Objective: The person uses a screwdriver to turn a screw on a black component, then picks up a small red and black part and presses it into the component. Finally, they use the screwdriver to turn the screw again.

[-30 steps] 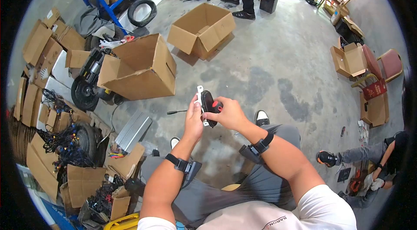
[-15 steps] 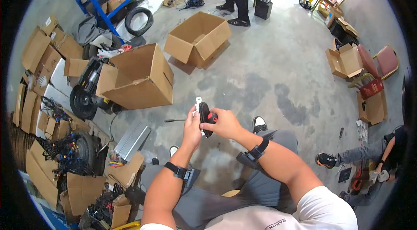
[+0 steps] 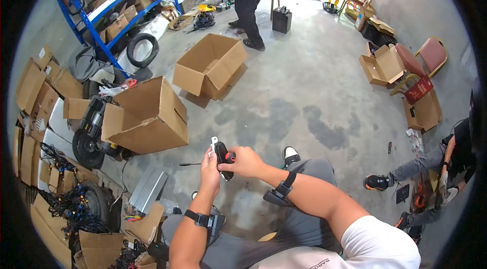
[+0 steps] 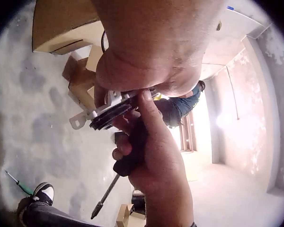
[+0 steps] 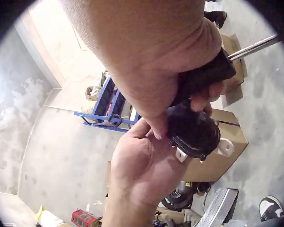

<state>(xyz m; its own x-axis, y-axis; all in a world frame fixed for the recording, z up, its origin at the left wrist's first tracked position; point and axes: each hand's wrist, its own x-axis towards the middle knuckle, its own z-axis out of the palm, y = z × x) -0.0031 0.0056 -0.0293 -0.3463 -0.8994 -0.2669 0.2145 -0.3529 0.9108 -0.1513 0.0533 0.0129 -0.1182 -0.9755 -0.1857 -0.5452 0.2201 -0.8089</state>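
Observation:
My left hand [image 3: 209,173] grips a black rounded housing [image 5: 191,135] with white mounting tabs [image 4: 78,121]. Its palm faces up beneath the part in the right wrist view. From the other side, my right hand [image 3: 247,161] holds a screwdriver [image 4: 128,163] by its black handle, and red marks show on the handle in the head view. The metal shaft [image 5: 255,48] sticks out past the hand, away from the housing, and points left in the head view. My right thumb [image 4: 146,100] presses on the housing's edge.
Two open cardboard boxes [image 3: 152,132] stand ahead on the floor. Wire bundles [image 3: 76,213], a tyre and cardboard lie to the left, near a blue shelf [image 3: 96,30]. One person [image 3: 251,5] stands beyond the boxes; another [image 3: 431,160] sits at right. A green-handled screwdriver [image 4: 24,188] lies by a shoe.
The head view has tilted up and shifted, so my hands appear lower and farther left. Both keep their hold on the housing and the screwdriver. The standing person has changed posture.

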